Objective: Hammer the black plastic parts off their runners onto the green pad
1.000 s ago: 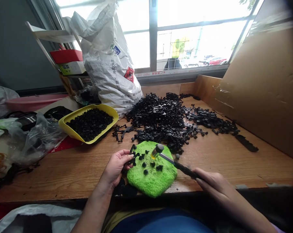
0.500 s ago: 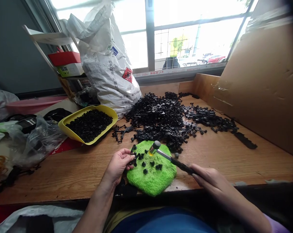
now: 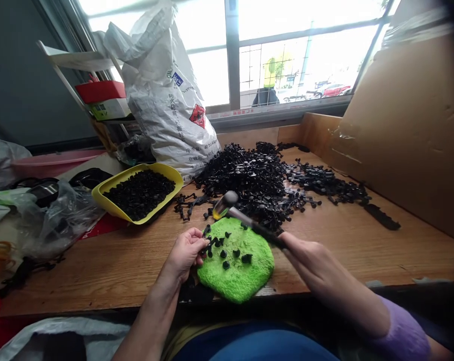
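Note:
My left hand (image 3: 184, 253) pinches a black plastic sprue piece (image 3: 208, 242) at the left edge of a fluffy green pad (image 3: 237, 271) on the wooden table (image 3: 129, 255). Several small black caps lie on the pad. My right hand (image 3: 309, 260) grips the dark handle of a small mallet (image 3: 227, 203), whose head is raised above the pad's far edge. A big heap of black sprue parts (image 3: 257, 180) lies just behind the pad.
A yellow tray (image 3: 136, 190) full of black caps stands at the left, with a white sack (image 3: 166, 95) behind it. Plastic bags (image 3: 49, 215) and clutter fill the far left. A cardboard wall (image 3: 407, 135) borders the right side.
The mallet head has lifted up and away from the green pad, and my right hand has moved left and forward. My left hand stays on the sprue piece.

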Motion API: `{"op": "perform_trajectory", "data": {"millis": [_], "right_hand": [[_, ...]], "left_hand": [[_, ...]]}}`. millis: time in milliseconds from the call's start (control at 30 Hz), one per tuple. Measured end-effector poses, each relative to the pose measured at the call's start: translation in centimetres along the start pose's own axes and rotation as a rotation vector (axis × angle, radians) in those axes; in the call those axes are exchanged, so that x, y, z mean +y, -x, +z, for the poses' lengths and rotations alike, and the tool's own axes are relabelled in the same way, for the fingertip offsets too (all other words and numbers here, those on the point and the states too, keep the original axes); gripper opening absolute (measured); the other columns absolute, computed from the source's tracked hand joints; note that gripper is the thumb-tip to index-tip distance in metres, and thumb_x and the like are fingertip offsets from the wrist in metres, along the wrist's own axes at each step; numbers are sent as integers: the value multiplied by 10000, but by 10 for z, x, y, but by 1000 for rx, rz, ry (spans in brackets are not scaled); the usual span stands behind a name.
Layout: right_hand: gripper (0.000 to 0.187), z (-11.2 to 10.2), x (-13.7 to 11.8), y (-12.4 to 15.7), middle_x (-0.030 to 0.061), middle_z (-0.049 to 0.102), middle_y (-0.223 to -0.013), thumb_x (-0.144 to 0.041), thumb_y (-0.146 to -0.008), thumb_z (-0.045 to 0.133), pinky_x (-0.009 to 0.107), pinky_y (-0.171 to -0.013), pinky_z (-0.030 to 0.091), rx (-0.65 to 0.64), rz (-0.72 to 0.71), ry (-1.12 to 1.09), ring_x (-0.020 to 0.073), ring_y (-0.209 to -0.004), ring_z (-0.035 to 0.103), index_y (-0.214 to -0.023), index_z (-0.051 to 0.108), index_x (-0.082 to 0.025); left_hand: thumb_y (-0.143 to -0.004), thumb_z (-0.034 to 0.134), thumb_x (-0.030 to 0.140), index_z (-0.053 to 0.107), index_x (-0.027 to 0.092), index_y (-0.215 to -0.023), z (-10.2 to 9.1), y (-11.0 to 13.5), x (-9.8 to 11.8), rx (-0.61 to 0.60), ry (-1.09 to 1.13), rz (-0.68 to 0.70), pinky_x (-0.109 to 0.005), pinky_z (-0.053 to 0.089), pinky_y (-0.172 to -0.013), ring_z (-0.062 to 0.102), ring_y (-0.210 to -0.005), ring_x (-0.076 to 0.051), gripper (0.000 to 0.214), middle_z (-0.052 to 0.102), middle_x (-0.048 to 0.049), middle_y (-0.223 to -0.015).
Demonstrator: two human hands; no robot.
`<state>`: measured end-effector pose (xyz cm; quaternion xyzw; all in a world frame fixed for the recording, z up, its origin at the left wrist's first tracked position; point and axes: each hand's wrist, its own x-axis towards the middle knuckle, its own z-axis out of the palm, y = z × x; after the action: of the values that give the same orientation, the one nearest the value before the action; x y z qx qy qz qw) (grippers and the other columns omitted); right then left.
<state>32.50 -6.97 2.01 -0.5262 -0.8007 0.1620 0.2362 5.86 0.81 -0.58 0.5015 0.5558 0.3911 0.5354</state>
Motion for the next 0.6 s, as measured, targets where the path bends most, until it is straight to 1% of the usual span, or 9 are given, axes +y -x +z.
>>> {"op": "perform_trajectory", "data": {"millis": [100, 167, 233, 300, 400, 500, 600], "right_hand": [[222, 6, 2, -1, 19, 557, -609, -241, -928, 285, 263, -471, 313, -96, 47, 173, 165, -496, 504, -831, 481, -206], [233, 9, 6, 0, 25, 566, -619, -252, -927, 292, 269, -480, 310, -87, 64, 207, 175, -519, 516, -826, 497, -204], [250, 8, 9, 3, 30, 582, -656, -280, -932, 291, 270, -510, 335, -54, 62, 101, 181, -573, 537, -839, 510, -204], [260, 5, 10, 8, 29, 596, -702, -300, -935, 294, 263, -552, 365, -16, 51, -88, 178, -631, 548, -864, 524, -204], [239, -2, 10, 14, 14, 596, -739, -293, -934, 313, 246, -574, 374, 27, 62, -309, 158, -648, 534, -929, 536, -206], [227, -5, 12, 18, 10, 586, -751, -292, -926, 337, 239, -553, 359, 33, 89, -400, 148, -643, 513, -938, 544, -200], [245, -4, 18, 22, 8, 561, -707, -293, -920, 342, 241, -548, 357, 6, 112, -433, 151, -637, 510, -890, 562, -189]], "left_hand": [[-645, 618, 238, 417, 186, -720, 1, 0, 0, 9, -10, 5, -114, 230, -270, 401, -295, -47, 221, 479, 87, -442], [-653, 617, 239, 416, 186, -722, 1, -1, -1, 16, -11, 1, -115, 225, -270, 400, -294, -48, 219, 473, 90, -437], [-665, 620, 248, 426, 181, -726, 0, -1, -2, 10, -9, 2, -117, 209, -274, 389, -288, -43, 214, 480, 86, -443], [-677, 626, 253, 447, 170, -737, -2, 0, -4, -3, 20, 6, -115, 209, -289, 391, -302, -34, 206, 498, 77, -463], [-691, 638, 251, 482, 156, -773, -4, 5, -5, 9, 148, -8, -109, 281, -350, 438, -373, -23, 199, 545, 58, -540], [-690, 662, 243, 519, 147, -825, -6, 12, -2, -4, 248, -23, -121, 378, -454, 521, -493, -39, 219, 612, 22, -655], [-663, 702, 210, 544, 135, -833, -7, 18, 3, -18, 256, 41, -142, 439, -602, 583, -646, -66, 243, 661, -17, -750]]}}
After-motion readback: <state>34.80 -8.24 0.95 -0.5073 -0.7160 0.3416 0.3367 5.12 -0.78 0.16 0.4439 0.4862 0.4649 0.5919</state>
